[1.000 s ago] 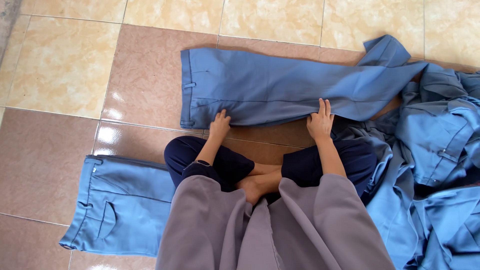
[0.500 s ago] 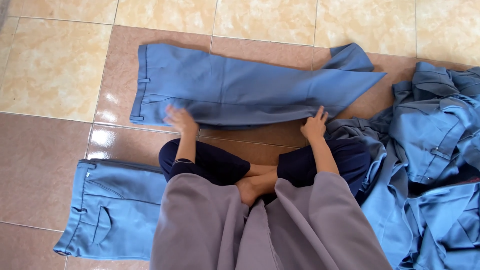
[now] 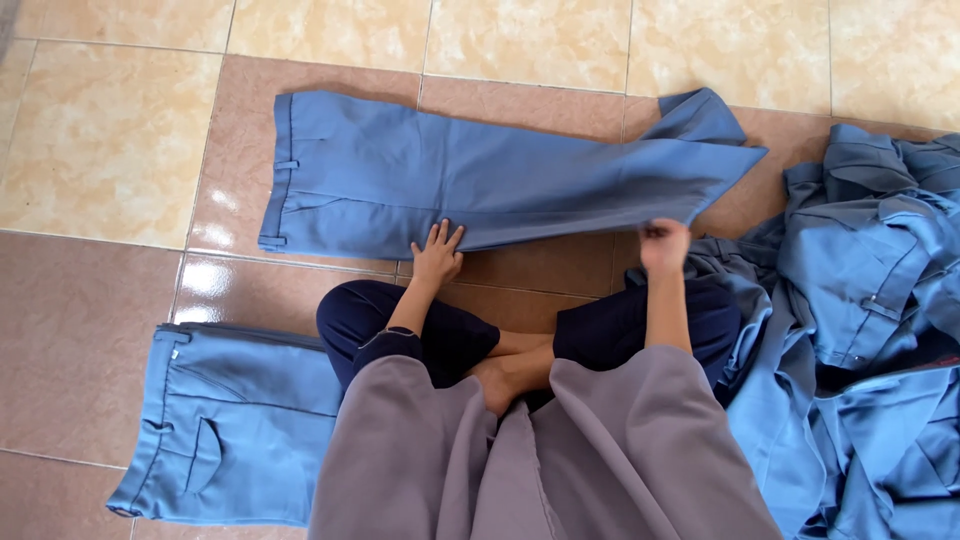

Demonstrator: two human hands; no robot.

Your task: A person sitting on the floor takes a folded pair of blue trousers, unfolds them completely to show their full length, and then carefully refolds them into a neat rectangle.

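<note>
A pair of blue trousers (image 3: 480, 180) lies flat on the tiled floor in front of me, waistband to the left, legs running right. My left hand (image 3: 438, 255) presses flat on the near edge of the trousers, fingers spread. My right hand (image 3: 664, 243) is closed on the near edge of the trouser leg close to the hem and lifts it slightly off the floor. I sit cross-legged in dark trousers and a grey garment (image 3: 540, 460).
A folded pair of blue trousers (image 3: 230, 420) lies at my left knee. A heap of several crumpled blue garments (image 3: 860, 330) fills the floor on my right. Beige and brown floor tiles (image 3: 100, 130) surround everything.
My left hand has slid right along the near edge of the trousers. My right hand has moved right toward the hem and gripped the leg edge, lifting it.
</note>
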